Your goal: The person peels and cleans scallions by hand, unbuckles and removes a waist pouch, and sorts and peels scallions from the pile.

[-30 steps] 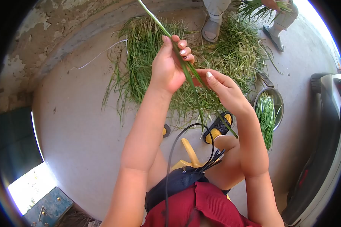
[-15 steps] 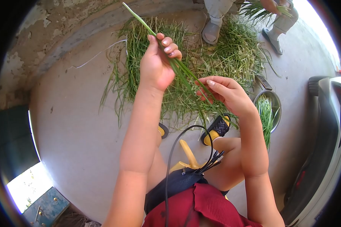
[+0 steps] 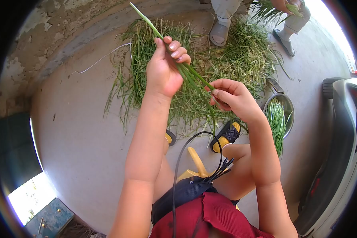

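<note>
The left hand (image 3: 166, 67), grip curled around the stalk (image 3: 146, 21), should steady it while the right hand (image 3: 235, 97) gently pinches leaves (image 3: 198, 76).

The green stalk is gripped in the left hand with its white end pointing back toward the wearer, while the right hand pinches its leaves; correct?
Not quite: in the head view, the white end points away from the wearer. The left hand does grip the green stalk, and the right hand pinches its leaves.
</note>
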A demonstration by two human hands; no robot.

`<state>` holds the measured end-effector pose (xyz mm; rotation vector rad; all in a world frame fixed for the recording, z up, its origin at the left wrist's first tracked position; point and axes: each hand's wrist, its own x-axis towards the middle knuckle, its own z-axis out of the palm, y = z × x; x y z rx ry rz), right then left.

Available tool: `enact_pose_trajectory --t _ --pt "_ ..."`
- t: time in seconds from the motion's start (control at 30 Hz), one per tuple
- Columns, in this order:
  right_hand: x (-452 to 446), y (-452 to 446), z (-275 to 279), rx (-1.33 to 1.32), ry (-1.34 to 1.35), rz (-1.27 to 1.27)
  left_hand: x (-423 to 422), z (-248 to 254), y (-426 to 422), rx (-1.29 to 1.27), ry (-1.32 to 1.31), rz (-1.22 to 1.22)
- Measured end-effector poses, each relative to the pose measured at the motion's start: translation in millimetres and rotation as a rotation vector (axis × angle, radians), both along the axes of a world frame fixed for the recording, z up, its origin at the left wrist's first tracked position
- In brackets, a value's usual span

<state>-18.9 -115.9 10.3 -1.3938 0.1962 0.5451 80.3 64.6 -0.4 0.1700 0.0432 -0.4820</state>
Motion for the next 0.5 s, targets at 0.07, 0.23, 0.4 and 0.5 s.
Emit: enact_pose_trajectory --t 0.07,0.23,0.4,0.5 --pt "0 0 -1 -0.038 -0.014 -0.001 0 -1 -1 -0.012 0.002 -0.012" --pt "1 -6 -7 -0.069 -0.083 -0.069 4 2 5 -0.060 0.040 0.032" --pt "4 -39 -18 -0.822 -0.500 -0.137 9 4 17 -0.065 0.021 0.147" --pt "1 -27 -7 -0.408 -0.356 -0.099 9 2 15 -0.011 0.025 0.180"
